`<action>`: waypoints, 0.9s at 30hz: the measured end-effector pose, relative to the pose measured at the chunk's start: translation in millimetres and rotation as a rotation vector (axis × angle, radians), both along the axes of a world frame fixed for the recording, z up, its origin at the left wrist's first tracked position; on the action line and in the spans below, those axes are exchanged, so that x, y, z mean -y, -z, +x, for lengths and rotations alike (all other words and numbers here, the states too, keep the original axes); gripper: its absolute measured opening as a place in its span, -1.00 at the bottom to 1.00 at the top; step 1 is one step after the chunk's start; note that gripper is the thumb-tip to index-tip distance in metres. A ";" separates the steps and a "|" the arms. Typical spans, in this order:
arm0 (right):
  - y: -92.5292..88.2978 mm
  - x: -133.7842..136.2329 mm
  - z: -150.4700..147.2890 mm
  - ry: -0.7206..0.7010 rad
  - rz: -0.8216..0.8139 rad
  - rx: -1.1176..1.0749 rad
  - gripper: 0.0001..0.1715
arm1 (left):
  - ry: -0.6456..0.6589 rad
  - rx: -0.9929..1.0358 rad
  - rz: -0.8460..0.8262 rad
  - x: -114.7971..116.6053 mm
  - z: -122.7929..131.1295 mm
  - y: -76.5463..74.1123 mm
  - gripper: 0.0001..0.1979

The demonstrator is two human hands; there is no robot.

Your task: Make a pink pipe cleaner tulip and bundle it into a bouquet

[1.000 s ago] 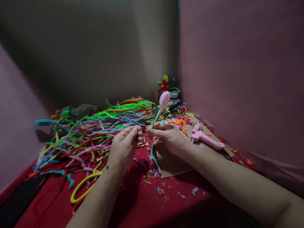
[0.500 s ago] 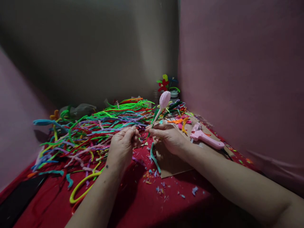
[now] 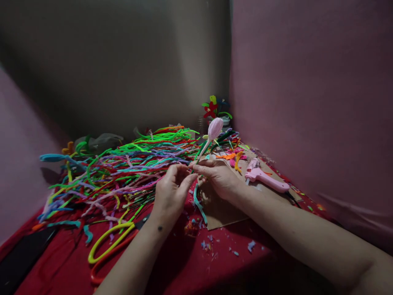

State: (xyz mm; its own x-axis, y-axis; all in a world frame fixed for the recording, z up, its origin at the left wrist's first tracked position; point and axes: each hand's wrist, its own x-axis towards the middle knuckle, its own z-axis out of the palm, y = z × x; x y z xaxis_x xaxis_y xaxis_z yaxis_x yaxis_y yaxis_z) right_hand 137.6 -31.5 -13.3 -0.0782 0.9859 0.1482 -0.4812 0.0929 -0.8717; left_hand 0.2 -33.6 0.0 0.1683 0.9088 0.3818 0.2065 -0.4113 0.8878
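Observation:
A pale pink pipe-cleaner flower (image 3: 215, 128) with a closed, bud-like head and a green stem stands tilted above the table. My right hand (image 3: 216, 175) pinches the stem below the head. From the left, my left hand (image 3: 173, 186) meets it, thumb and fingers closed on the lower stem close to the right fingertips. The stem's lower end is mostly hidden by the hands. Under my left forearm lie scissors (image 3: 111, 242) with one yellow and one red handle loop.
Many coloured pipe cleaners (image 3: 132, 164) are heaped at the left and back. A pink glue gun (image 3: 266, 179) rests on a cardboard sheet (image 3: 225, 215) at the right. Finished flowers (image 3: 210, 110) stand in the corner. Fuzz scraps dot the red cloth (image 3: 184, 270).
My left hand has moved right and closed on the stem beside my right hand, uncovering more of the scissors. My right hand and the flower have barely shifted.

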 end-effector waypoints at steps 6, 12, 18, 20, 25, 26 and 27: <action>-1.1 4.2 -3.6 -0.013 -0.014 -0.001 -0.76 | -0.155 -0.202 0.229 4.0 1.4 14.0 -0.98; -4.2 6.9 -4.6 0.029 0.098 0.097 -0.85 | -0.059 -0.148 0.164 3.5 -0.8 10.7 -0.90; -8.5 8.6 -4.2 -0.029 0.125 0.105 -0.82 | 0.106 0.166 -0.229 5.0 1.7 -0.1 -0.86; -9.1 8.4 -3.3 -0.022 0.123 0.133 -0.81 | 0.167 0.244 -0.301 5.0 1.9 -2.7 -0.85; -9.5 7.1 1.1 -0.008 0.159 0.184 -0.80 | 0.362 0.440 -0.491 4.7 -0.4 -7.1 -0.88; -9.6 6.8 2.0 -0.003 0.185 0.199 -0.80 | 0.411 0.475 -0.536 4.7 -1.4 -7.9 -0.88; -9.6 6.4 2.7 -0.001 0.216 0.216 -0.81 | 0.454 0.502 -0.577 4.8 -2.3 -8.6 -0.89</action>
